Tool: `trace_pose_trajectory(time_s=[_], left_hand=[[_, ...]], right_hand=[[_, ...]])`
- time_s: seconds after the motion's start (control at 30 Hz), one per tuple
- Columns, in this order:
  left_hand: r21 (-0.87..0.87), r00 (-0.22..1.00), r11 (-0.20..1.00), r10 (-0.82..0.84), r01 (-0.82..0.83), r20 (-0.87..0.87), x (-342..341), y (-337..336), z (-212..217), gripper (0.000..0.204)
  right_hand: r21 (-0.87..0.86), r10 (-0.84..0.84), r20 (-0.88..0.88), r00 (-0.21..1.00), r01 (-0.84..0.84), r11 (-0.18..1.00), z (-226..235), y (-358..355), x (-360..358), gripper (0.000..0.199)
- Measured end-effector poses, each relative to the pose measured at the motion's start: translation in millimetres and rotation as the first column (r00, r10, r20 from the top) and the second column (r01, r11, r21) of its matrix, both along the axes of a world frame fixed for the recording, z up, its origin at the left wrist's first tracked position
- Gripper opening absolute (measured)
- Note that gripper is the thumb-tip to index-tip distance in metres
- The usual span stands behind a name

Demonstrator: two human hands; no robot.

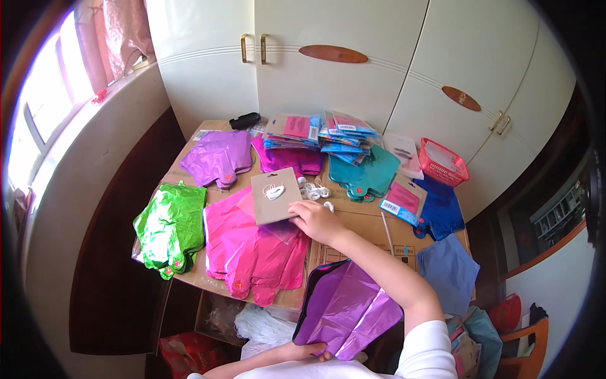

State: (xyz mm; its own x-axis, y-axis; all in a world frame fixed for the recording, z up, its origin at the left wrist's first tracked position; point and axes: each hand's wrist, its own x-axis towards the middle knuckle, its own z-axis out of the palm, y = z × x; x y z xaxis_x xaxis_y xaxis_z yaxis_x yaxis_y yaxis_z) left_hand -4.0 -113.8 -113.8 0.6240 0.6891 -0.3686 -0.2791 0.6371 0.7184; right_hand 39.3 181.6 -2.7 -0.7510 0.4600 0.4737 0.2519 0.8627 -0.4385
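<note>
My right hand point(315, 221) pinches the lower right corner of a grey-brown backing card point(268, 208). A small coil of white string point(274, 192) rests on the card's face, and the card is above flat pink foil balloons point(255, 252). Close to my body, my left hand point(310, 351) grips the lower edge of a flat purple foil balloon point(353, 303) with dark edges, possibly several layers. The left fingers are partly behind it. Just beyond my right hand lie several white string coils point(312, 189).
Green point(170, 221), lilac point(218, 156), teal point(366, 170) and dark blue point(442, 205) foil stacks surround the cardboard tabletop point(353, 224). Packaged cards point(293, 129) are piled at the back. A red basket point(444, 162) sits far right; white cabinets point(334, 25) stand behind.
</note>
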Motion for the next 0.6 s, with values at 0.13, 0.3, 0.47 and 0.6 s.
trace_pose_trajectory(time_s=[0.13,0.3,0.47,0.6], left_hand=[[-0.023,0.999,1.0,0.019,-0.018,0.041,9,4,3,0.019],[-0.305,0.985,0.945,0.15,-0.117,0.086,19,14,22,0.019],[-0.466,0.979,0.879,0.169,-0.096,0.117,23,27,53,0.022],[-0.483,0.993,0.871,0.115,-0.084,0.035,22,38,57,0.02]], right_hand=[[0.119,-0.119,-0.035,0.992,0.123,0.985,23,-15,25,0.03],[-0.331,-0.31,0.197,0.93,0.361,0.872,35,-2,115,0.028],[-0.309,-0.228,0.375,0.899,0.353,0.883,9,-10,154,0.026],[-0.391,-0.258,0.401,0.879,0.419,0.82,3,-8,152,0.026]])
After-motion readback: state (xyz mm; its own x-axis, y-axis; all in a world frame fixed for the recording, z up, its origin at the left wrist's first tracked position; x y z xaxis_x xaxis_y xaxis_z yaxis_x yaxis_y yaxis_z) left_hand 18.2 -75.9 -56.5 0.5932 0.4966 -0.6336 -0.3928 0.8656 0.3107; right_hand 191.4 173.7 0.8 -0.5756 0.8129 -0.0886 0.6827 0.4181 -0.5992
